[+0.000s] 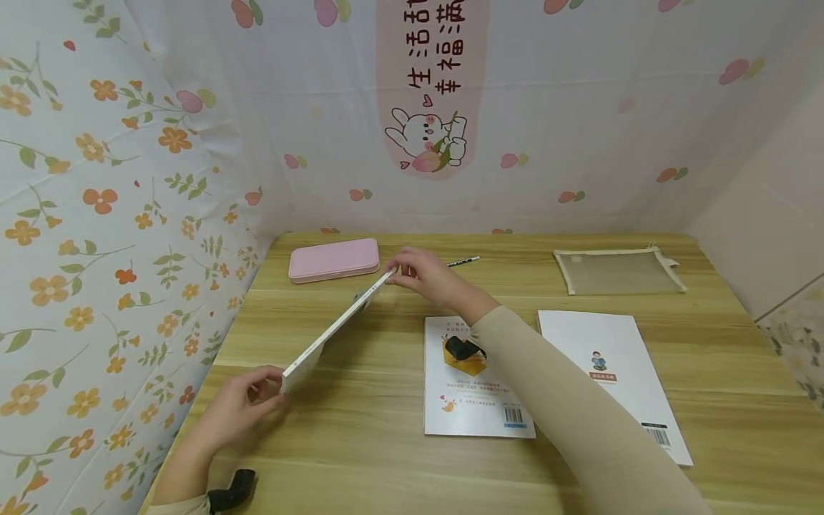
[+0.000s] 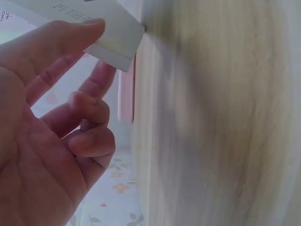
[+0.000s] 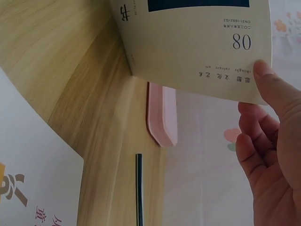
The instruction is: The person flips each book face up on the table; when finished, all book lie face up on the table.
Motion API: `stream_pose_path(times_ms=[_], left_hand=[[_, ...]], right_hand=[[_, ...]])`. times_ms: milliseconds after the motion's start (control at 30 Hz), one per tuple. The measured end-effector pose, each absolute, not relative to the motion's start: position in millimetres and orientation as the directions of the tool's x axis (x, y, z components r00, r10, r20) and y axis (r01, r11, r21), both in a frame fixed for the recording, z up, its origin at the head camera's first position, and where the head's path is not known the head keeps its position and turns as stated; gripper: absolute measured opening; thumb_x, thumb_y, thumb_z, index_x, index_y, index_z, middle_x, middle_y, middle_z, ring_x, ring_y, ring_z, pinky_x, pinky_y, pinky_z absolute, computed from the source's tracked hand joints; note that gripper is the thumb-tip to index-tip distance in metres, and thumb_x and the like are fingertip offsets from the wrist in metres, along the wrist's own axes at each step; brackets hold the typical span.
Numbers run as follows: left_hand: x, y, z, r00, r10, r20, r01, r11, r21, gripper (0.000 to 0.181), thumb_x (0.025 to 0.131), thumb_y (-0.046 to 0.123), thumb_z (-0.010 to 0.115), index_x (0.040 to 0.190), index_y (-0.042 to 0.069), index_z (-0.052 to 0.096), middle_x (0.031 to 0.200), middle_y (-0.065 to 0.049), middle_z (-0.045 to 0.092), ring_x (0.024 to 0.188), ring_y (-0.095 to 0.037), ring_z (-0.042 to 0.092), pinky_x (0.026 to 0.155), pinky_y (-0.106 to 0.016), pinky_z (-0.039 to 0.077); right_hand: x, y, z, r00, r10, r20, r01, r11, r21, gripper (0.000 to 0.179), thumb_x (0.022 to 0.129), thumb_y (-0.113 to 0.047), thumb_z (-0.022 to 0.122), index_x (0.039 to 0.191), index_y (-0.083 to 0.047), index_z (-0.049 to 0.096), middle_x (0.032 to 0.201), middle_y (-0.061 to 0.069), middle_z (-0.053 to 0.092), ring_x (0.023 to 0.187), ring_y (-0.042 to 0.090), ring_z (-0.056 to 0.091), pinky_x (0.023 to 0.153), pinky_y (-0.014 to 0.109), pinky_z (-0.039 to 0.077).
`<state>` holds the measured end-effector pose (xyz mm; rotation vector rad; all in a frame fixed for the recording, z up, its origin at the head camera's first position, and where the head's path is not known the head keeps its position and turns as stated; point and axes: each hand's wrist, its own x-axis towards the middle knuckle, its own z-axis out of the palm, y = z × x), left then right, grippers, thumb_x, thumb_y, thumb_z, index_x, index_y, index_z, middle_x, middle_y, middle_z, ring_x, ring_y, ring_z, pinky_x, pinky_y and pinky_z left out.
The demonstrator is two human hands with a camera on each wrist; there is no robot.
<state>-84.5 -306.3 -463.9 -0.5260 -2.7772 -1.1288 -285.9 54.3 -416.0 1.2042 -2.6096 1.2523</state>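
Between my two hands a thin book (image 1: 337, 325) is held up on edge over the left side of the table, slanting from near left to far right. My left hand (image 1: 241, 404) pinches its near end between thumb and fingers. At the far end, my right hand (image 1: 428, 279) pinches a corner the same way. In the right wrist view the book's cream cover (image 3: 197, 52) shows a dark blue block and the number 08. The left wrist view shows a pale side of the book (image 2: 117, 35) with small print.
A pink case (image 1: 335, 260) lies at the back left, with a pencil (image 1: 463, 262) right of it. Two white books lie flat, one (image 1: 463, 408) under my right forearm and another (image 1: 611, 357) further right. A mesh zip pouch (image 1: 621, 273) is at the back right.
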Motion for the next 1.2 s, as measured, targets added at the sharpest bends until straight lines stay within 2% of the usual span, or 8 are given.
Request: stream_pose_path(times_ms=[133, 300, 633, 800, 933, 1033, 1200], left_hand=[[-83.9, -309.3, -462.0, -0.945, 0.227, 0.237, 0.328, 0.660, 0.676, 0.030, 0.081, -0.002, 0.083, 0.102, 0.015, 0.071, 0.072, 0.007, 0.049, 0.061, 0.000, 0.042, 0.052, -0.023, 0.037], [-82.9, -310.4, -457.0, -0.954, 0.159, 0.255, 0.295, 0.662, 0.689, 0.028, 0.083, -0.001, 0.082, 0.102, 0.015, 0.070, 0.074, 0.002, 0.049, 0.061, -0.002, 0.042, 0.052, -0.023, 0.038], [-83.0, -317.2, -444.5, -0.960, 0.082, 0.267, 0.257, 0.637, 0.727, 0.026, 0.084, -0.004, 0.081, 0.100, 0.011, 0.068, 0.070, 0.007, 0.045, 0.061, -0.004, 0.041, 0.050, -0.026, 0.036], [-81.5, -318.1, -437.9, -0.961, 0.054, 0.269, 0.251, 0.574, 0.779, 0.024, 0.085, -0.007, 0.078, 0.101, 0.006, 0.067, 0.078, 0.011, 0.056, 0.061, -0.007, 0.041, 0.051, -0.026, 0.037], [-79.4, -317.6, -433.4, -0.960, 0.028, 0.280, 0.247, 0.558, 0.792, 0.026, 0.087, -0.008, 0.076, 0.109, 0.001, 0.065, 0.090, 0.018, 0.066, 0.065, -0.007, 0.047, 0.056, -0.025, 0.040], [-79.5, -318.4, -430.5, -0.960, 0.027, 0.278, 0.245, 0.561, 0.791, 0.037, 0.088, -0.008, 0.075, 0.120, -0.001, 0.060, 0.091, 0.020, 0.069, 0.063, -0.006, 0.049, 0.056, -0.024, 0.040], [-81.3, -322.0, -431.5, -0.969, 0.055, 0.241, 0.232, 0.537, 0.811, 0.052, 0.090, -0.007, 0.073, 0.137, -0.002, 0.050, 0.088, 0.016, 0.074, 0.057, -0.010, 0.043, 0.051, -0.028, 0.037]], right_hand=[[-285.8, 54.9, -413.3, -0.703, -0.631, 0.328, -0.647, 0.376, -0.664, 0.015, 0.098, -0.019, 0.072, 0.110, -0.010, 0.073, 0.095, 0.001, 0.061, 0.075, 0.014, 0.050, 0.068, 0.025, 0.043], [-288.0, 56.2, -411.8, -0.702, -0.620, 0.350, -0.654, 0.367, -0.661, 0.014, 0.099, -0.019, 0.070, 0.110, -0.010, 0.073, 0.098, 0.001, 0.064, 0.075, 0.014, 0.050, 0.068, 0.026, 0.043], [-287.5, 57.6, -406.1, -0.706, -0.613, 0.354, -0.644, 0.348, -0.681, 0.012, 0.101, -0.021, 0.068, 0.107, -0.012, 0.073, 0.090, -0.001, 0.063, 0.073, 0.015, 0.050, 0.066, 0.026, 0.043], [-287.4, 56.6, -403.4, -0.726, -0.602, 0.332, -0.606, 0.333, -0.722, 0.013, 0.100, -0.022, 0.069, 0.107, -0.013, 0.075, 0.085, 0.000, 0.064, 0.072, 0.017, 0.052, 0.064, 0.027, 0.043], [-287.3, 55.6, -403.5, -0.757, -0.578, 0.304, -0.562, 0.338, -0.755, 0.013, 0.100, -0.024, 0.069, 0.107, -0.015, 0.076, 0.085, 0.000, 0.066, 0.073, 0.017, 0.053, 0.063, 0.028, 0.043], [-286.1, 54.7, -404.7, -0.781, -0.562, 0.272, -0.524, 0.354, -0.775, 0.012, 0.100, -0.024, 0.070, 0.108, -0.017, 0.076, 0.085, 0.000, 0.065, 0.073, 0.017, 0.053, 0.064, 0.027, 0.043], [-282.0, 54.1, -409.4, -0.788, -0.591, 0.175, -0.466, 0.385, -0.797, 0.016, 0.100, -0.025, 0.069, 0.114, -0.018, 0.074, 0.085, 0.001, 0.062, 0.073, 0.016, 0.050, 0.065, 0.026, 0.042]])
